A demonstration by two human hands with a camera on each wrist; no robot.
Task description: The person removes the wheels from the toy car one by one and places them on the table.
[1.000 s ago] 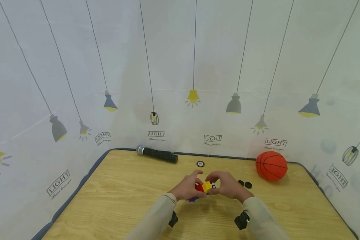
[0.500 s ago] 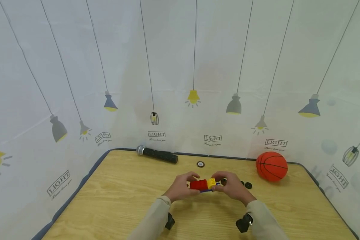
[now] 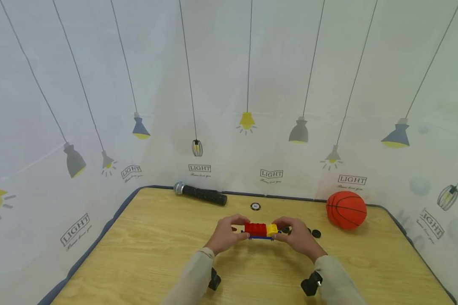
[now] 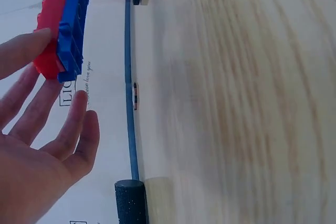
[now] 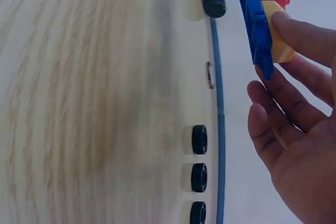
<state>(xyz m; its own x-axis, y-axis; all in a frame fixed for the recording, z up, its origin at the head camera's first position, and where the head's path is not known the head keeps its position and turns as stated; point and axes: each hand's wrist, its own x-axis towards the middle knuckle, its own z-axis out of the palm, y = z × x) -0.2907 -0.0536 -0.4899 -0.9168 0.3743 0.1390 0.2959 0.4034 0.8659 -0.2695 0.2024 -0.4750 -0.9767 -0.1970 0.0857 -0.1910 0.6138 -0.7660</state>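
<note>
Both hands hold a toy-brick vehicle above the wooden table. Its blue base [image 3: 261,238] carries a red brick [image 3: 255,229] and a yellow brick [image 3: 272,229], and no wheels show on it. My left hand [image 3: 226,234] pinches the red end; in the left wrist view the thumb lies on the red side while the lower fingers spread free. At the yellow end, my right hand [image 3: 297,235] grips with thumb and index finger. The right wrist view shows that thumb on the yellow brick [image 5: 282,52], beside the blue base's [image 5: 252,19] end.
Several black toy wheels [image 5: 199,140] sit behind the right hand, partly hidden in the head view. A microphone [image 3: 203,194] lies at the back left. A round chip [image 3: 255,206] is at back centre, and a red basketball [image 3: 346,210] stands at the back right.
The vehicle has turned from a slant to nearly level across the view and risen slightly. The left hand shifted left along it, the right hand slightly right; both keep their hold.
</note>
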